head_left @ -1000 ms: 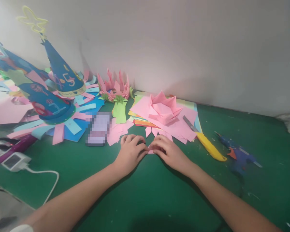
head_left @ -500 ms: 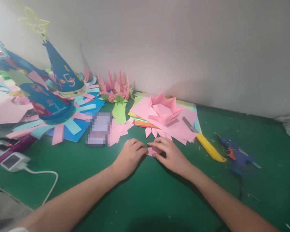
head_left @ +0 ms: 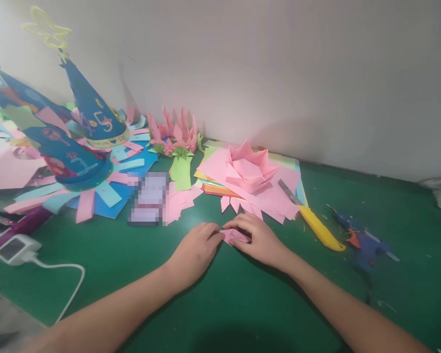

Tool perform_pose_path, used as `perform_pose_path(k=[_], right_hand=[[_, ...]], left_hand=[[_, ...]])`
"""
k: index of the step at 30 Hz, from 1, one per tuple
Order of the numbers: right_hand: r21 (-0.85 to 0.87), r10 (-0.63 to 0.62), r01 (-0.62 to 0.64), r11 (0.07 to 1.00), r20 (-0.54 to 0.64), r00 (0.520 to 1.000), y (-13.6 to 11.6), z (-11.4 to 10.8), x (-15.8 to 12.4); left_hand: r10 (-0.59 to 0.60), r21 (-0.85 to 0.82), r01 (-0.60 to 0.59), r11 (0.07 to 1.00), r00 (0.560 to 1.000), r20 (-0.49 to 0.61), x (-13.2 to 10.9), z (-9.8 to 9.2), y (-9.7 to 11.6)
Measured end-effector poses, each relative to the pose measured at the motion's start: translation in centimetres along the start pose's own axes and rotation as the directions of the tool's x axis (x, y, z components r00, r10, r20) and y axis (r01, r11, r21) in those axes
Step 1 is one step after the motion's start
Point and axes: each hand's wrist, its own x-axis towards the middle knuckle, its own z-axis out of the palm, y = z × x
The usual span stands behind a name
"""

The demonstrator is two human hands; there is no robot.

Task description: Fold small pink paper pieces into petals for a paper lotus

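Low over the green table, both hands meet at a small folded piece of pink paper [head_left: 231, 236]. My left hand [head_left: 196, 252] pinches its left end, the fingers pressed together. My right hand [head_left: 259, 241] curves around the right side, thumb in front and fingertips behind, gripping it. Creases show on the paper's face; the fingers cover both ends. Just behind the hands lie several pink pointed paper pieces [head_left: 235, 203]. Beyond them a pink folded paper flower [head_left: 250, 166] rests on a stack of coloured sheets [head_left: 213, 169].
A yellow utility knife [head_left: 321, 228] and a blue glue gun [head_left: 363, 240] lie to the right. On the left are a phone [head_left: 149, 198], blue cone hats [head_left: 93, 105], a pink paper crown [head_left: 174, 130] and a white device with a cable [head_left: 17, 249]. A wall rises behind.
The whole view has shifted slightly. More of the creased pink paper shows between my hands, and the right fingers sit a little differently on it.
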Motion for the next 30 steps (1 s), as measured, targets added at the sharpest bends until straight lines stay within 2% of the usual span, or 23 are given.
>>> perform_pose_path(k=[6, 13, 25, 30], right_hand=[[0.034, 0.036, -0.036, 0.999, -0.019, 0.999, 0.12, 0.12, 0.10], [0.054, 0.082, -0.077, 0.996, -0.079, 0.994, -0.05, 0.66, 0.24], [-0.024, 0.001, -0.002, 1.000, -0.058, 0.998, -0.33, 0.87, 0.10], [-0.003, -0.017, 0.017, 1.000, -0.045, 0.999, -0.32, 0.89, -0.01]], left_hand=[[0.051, 0.054, -0.054, 0.997, 0.997, 0.062, 0.26, -0.54, 0.71], [0.041, 0.012, -0.042, 0.999, 0.996, 0.076, 0.07, -0.55, 0.47], [0.028, -0.027, -0.026, 0.999, 0.998, 0.057, 0.02, -0.62, 0.45], [0.033, -0.038, -0.032, 0.999, 0.999, 0.027, 0.15, -0.77, 0.49]])
